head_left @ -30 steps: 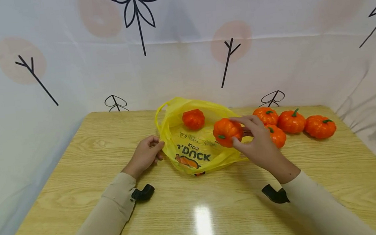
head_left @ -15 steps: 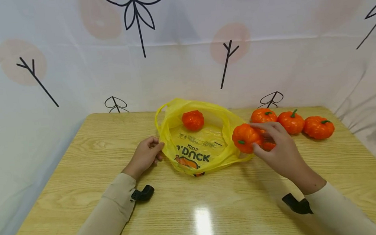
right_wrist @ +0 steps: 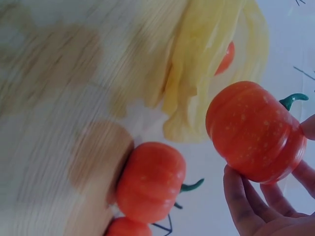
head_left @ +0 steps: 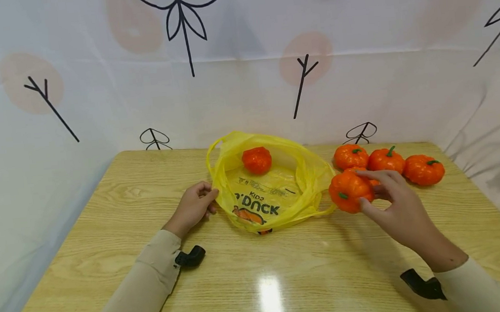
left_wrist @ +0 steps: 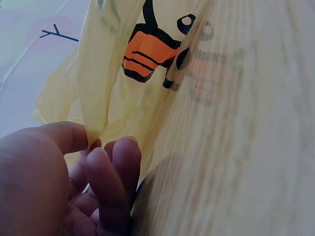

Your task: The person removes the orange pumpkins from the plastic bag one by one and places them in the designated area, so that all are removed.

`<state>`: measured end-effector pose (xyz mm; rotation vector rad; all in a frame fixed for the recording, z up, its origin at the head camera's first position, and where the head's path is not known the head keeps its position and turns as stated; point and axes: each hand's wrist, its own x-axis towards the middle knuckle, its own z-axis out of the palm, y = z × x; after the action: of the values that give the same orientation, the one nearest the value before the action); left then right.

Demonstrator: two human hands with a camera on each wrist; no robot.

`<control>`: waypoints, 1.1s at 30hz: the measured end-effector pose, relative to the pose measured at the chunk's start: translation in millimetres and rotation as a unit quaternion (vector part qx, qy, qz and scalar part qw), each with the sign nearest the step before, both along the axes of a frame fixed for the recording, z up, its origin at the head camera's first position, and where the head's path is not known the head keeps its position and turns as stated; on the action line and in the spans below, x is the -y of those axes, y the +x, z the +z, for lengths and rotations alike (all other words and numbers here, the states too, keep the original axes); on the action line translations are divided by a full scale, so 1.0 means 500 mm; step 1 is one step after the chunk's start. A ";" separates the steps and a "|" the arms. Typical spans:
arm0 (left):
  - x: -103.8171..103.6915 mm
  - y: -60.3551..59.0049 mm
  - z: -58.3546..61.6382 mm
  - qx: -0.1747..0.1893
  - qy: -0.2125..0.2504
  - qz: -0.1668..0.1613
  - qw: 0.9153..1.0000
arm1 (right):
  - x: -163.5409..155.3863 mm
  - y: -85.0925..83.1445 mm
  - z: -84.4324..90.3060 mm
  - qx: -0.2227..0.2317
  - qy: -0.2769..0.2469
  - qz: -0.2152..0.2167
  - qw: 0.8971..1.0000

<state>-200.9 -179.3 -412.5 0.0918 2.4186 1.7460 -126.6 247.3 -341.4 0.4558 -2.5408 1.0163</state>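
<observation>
— Pumpkin (head_left: 350, 192) first: where is it?
— In the right hand (head_left: 399, 207), fingers curled round it, just right of the yellow plastic bag (head_left: 275, 193), above the wooden table (head_left: 260, 274).
— And the left hand (head_left: 194, 206)?
— It pinches the bag's left edge. One pumpkin in the bag (head_left: 257, 160); a pumpkin row (head_left: 386, 161) lies behind.

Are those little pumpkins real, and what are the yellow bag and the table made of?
The held pumpkin looks artificial, likely foam or plastic: uniform bright orange, faint speckles, a smooth moulded green stem. The yellow bag seems to be thin plastic film: translucent, crinkled, printed. The table shows pale wood grain under a glossy finish that reflects a light; possibly laminate.
</observation>
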 end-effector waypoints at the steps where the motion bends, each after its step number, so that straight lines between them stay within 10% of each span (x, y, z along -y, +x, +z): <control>1: 0.000 0.000 0.000 0.000 0.001 0.000 1.000 | -0.005 0.003 0.000 0.002 -0.001 0.001 1.000; 33: -0.001 0.001 0.001 0.003 -0.003 0.001 1.000 | -0.180 0.000 -0.011 0.083 0.034 -0.091 0.992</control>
<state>-200.5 -178.8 -412.2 0.0833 2.4208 1.7375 -126.5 337.2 -347.1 0.1589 -2.7115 0.9392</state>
